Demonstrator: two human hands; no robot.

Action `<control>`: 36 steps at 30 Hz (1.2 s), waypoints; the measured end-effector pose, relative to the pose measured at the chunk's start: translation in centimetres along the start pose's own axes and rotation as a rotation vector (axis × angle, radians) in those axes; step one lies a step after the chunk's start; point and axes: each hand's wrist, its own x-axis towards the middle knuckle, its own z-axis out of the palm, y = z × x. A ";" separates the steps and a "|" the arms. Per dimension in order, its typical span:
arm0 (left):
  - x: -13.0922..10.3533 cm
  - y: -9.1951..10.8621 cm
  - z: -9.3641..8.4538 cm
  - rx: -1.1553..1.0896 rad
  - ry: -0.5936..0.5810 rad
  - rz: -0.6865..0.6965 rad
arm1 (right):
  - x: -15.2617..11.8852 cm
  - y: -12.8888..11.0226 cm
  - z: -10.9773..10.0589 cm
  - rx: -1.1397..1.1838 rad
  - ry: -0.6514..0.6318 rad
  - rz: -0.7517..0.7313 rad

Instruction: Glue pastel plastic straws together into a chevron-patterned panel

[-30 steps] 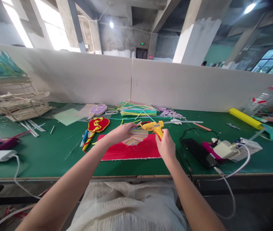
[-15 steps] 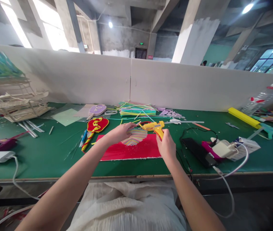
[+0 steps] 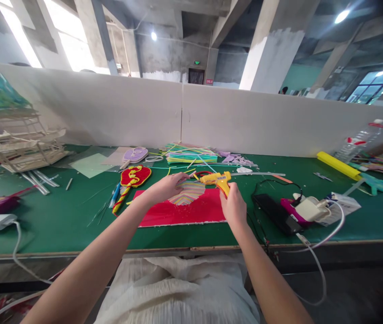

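Crinkled off-white garment (image 3: 178,290), bare forearms (image 3: 103,252)

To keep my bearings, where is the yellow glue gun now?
In the head view, just right of centre: the yellow glue gun is in the right grip, near the far edge of the red board, beside the striped piece.

No lettering can be read; the green sign (image 3: 197,62) and red sign (image 3: 209,81) are too small
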 end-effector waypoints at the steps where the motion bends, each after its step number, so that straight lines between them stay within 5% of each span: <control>1: 0.0 0.0 0.0 -0.006 0.001 0.000 | 0.0 0.0 0.0 -0.004 -0.003 0.001; 36: 0.3 -0.1 0.1 -0.011 0.026 0.011 | 0.0 1.1 0.0 -0.023 0.016 0.028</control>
